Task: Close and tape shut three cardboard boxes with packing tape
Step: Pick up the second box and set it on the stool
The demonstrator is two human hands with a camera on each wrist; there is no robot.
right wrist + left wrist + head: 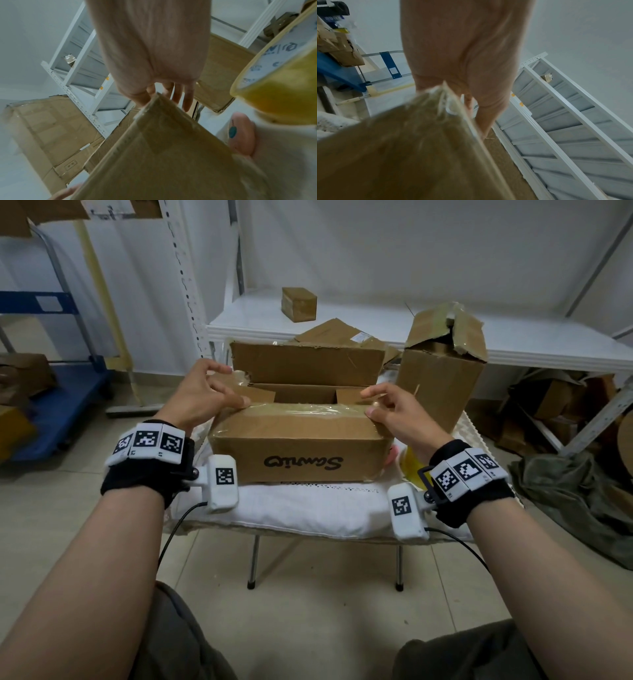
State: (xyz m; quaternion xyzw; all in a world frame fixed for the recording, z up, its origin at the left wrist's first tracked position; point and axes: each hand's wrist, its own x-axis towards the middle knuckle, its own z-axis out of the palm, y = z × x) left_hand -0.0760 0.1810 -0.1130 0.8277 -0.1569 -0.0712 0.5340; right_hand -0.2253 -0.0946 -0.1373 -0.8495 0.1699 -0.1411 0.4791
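Note:
A brown cardboard box (pixel 301 453) with dark upside-down lettering sits on a white padded folding stool (pixel 308 511). Its near flap (pixel 298 419) is folded down, with glossy tape along its edge; the far flap (pixel 308 364) stands upright and the inside is still visible. My left hand (pixel 209 395) has its thumb on the near flap's left corner, fingers loosely bent over the left side flap. My right hand (pixel 387 405) touches the right corner (pixel 157 97) with its thumb, fingers extended past it. A yellow tape roll (pixel 283 94) lies right of the box.
A tall, torn-topped box (pixel 442 371) stands right of the stool. A small taped box (pixel 298 303) sits on the white shelf (pixel 513 337). Flattened cardboard (pixel 342 333) lies behind. A blue cart (pixel 58 405) is at left, cardboard clutter under the shelf at right.

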